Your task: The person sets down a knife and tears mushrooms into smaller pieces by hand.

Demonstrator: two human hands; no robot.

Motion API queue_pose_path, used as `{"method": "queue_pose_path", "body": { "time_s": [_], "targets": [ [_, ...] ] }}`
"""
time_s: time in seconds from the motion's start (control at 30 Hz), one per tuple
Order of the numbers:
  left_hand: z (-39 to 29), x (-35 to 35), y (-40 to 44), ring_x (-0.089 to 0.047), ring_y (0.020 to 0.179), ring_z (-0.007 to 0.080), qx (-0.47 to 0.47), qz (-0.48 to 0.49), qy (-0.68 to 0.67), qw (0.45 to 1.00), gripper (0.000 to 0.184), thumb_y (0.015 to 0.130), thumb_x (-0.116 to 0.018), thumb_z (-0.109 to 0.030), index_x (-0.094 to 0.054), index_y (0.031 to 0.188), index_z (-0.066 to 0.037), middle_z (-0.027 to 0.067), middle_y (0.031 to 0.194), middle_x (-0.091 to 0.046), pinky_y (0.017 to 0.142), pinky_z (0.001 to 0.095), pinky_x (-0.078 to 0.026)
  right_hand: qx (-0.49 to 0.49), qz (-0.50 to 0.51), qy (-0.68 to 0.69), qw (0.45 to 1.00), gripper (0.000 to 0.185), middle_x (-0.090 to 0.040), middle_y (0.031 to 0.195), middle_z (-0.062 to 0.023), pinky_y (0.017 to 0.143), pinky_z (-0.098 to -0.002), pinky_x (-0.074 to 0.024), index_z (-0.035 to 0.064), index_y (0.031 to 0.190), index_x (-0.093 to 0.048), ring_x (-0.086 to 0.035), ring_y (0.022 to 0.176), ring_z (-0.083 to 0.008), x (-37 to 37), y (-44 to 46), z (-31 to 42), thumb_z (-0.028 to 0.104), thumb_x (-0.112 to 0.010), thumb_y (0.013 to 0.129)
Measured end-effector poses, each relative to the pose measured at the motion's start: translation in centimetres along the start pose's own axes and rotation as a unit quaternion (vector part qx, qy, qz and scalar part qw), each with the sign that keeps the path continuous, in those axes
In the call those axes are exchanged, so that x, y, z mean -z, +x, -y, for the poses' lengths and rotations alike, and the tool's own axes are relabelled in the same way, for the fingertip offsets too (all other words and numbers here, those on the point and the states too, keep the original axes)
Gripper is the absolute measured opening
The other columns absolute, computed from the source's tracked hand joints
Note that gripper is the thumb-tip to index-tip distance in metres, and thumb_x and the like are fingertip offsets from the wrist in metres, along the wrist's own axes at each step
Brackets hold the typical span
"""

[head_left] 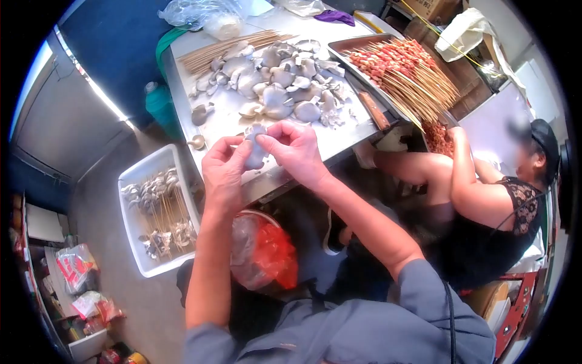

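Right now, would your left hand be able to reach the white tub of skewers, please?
Probably yes: the white tub is to the left, its top uncovered. The left hand is pinching an oyster mushroom, though, so it would need freeing first.

The rectangular metal table (pixel 347 134) is silvery white. On the table, the clustered, fan-shaped oyster mushrooms (pixel 276 102) are pale grey with creamy-white parts, and the long, thin wooden skewers (pixel 203 59) are light tan. At the table's far edge, the crumpled purple cloth (pixel 334 17) is a deep shade. Beside the table, the rectangular plastic tub (pixel 128 225) is white, the plastic bottle (pixel 159 108) teal, the crumpled plastic bag (pixel 276 256) bright red. Right of the table, a person's black top (pixel 485 242) has a lace-patterned sleeve.
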State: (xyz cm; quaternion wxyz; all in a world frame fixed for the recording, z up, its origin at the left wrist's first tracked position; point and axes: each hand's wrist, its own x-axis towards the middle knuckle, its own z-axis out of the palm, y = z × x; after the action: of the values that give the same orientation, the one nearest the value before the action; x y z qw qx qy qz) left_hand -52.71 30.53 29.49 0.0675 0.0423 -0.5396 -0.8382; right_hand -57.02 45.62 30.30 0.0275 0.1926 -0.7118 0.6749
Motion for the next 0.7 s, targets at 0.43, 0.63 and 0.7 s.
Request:
{"method": "queue_pose_path", "body": {
  "time_s": [0.43,0.63,0.7],
  "targets": [
    [-0.1,0.2,-0.3,-0.064,0.076,0.0128,0.016,0.073,0.057,0.996,0.013,0.093,-0.065,-0.012,-0.064,0.099,-0.001,0.0057,0.090,-0.066,0.066,0.0278,-0.057,-0.057,0.031,0.083,0.994,0.012,-0.065,0.072,0.0004,0.052,-0.0199,-0.0437,-0.0012,0.089,-0.070,-0.056,0.062,-0.0028,1.0,-1.1,0.3,0.010,-0.071,0.087],
    [-0.2,0.5,0.1,-0.066,0.078,0.0160,0.021,0.022,-0.043,0.999,0.011,0.092,-0.064,-0.010,-0.063,0.098,0.000,0.0080,0.092,-0.067,0.066,0.0306,-0.058,-0.078,-0.081,0.175,0.978,0.010,-0.060,0.064,0.0011,0.041,-0.0209,-0.0363,0.0001,0.085,-0.067,-0.047,0.046,-0.0027,1.4,0.1,-1.4,0.009,-0.070,0.087],
    [-0.6,0.9,0.3,-0.065,0.074,0.0156,-0.007,-0.035,-0.050,0.998,0.014,0.092,-0.065,-0.010,-0.062,0.098,0.002,0.0086,0.086,-0.068,0.066,0.0303,-0.055,-0.090,-0.092,0.178,0.976,0.013,-0.059,0.063,0.0010,0.044,-0.0206,-0.0394,-0.0007,0.093,-0.068,-0.050,0.048,-0.0040,2.2,0.4,-1.8,0.010,-0.070,0.087]
  ]
}}
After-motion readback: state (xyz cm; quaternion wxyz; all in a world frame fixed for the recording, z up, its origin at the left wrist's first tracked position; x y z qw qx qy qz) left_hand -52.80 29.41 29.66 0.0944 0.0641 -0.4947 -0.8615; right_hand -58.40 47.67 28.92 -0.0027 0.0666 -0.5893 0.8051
